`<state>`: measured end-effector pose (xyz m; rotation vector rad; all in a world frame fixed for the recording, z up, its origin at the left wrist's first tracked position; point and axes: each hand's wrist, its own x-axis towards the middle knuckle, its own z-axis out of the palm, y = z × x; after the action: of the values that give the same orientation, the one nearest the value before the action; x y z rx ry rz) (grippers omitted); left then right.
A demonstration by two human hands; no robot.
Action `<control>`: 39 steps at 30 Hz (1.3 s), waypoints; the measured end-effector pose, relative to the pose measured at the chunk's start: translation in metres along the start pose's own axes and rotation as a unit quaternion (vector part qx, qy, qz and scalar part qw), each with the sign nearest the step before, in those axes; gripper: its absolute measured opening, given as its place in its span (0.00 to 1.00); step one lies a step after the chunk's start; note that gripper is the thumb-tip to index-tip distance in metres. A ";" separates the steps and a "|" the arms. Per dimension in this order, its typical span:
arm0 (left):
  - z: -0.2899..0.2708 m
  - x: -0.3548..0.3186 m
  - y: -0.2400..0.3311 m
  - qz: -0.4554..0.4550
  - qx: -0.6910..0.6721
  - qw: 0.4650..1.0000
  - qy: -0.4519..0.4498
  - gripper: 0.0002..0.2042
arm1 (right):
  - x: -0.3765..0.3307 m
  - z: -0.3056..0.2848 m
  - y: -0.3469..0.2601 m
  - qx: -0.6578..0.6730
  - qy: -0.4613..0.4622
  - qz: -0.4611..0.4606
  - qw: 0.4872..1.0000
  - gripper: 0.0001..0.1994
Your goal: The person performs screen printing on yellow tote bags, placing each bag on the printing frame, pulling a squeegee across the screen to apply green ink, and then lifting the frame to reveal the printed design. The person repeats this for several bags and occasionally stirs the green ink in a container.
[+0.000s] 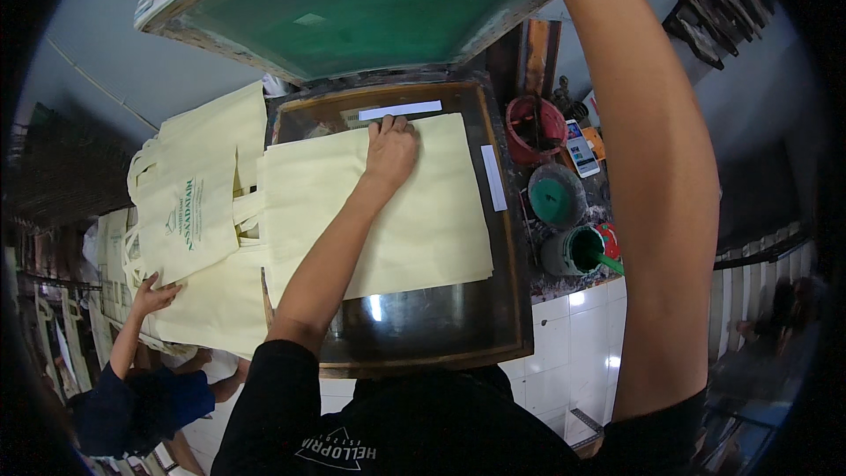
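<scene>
Blank cream bag on the printing board — screen frame raised.
Left hand (390,152) lies flat, fingers spread, on the cream bag (414,211) atop the dark board (441,322); right hand is out of frame — its arm reaches the lifted green screen (352,9).

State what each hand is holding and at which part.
The left hand presses flat on the top edge of the blank cream bag, grasping nothing. The right arm reaches up to the raised green screen frame; its hand is out of view.

Tote bag (423,211) flat on printing board (502,300), under raised screen frame (352,9).
Stacked bags (198,203) left; paint pots (564,220) right.
</scene>
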<state>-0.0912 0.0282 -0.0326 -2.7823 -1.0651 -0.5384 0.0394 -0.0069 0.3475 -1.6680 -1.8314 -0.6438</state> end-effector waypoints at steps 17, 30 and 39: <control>0.002 0.025 0.080 -0.082 -0.082 0.987 -0.107 0.35 | -0.003 -0.002 0.003 -0.002 -0.011 0.000 1.000 0.19; -0.007 0.039 0.087 -0.174 -0.117 0.930 -0.302 0.46 | -0.015 -0.009 0.007 0.032 0.003 -0.032 0.999 0.18; -0.004 0.041 0.086 -0.199 -0.140 0.922 -0.300 0.49 | -0.011 -0.006 -0.001 0.026 -0.033 0.004 0.999 0.17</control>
<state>-0.0069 -0.0110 -0.0120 -3.0708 -1.8281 0.1882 0.0396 -0.0184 0.3441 -1.6792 -1.8704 -0.5389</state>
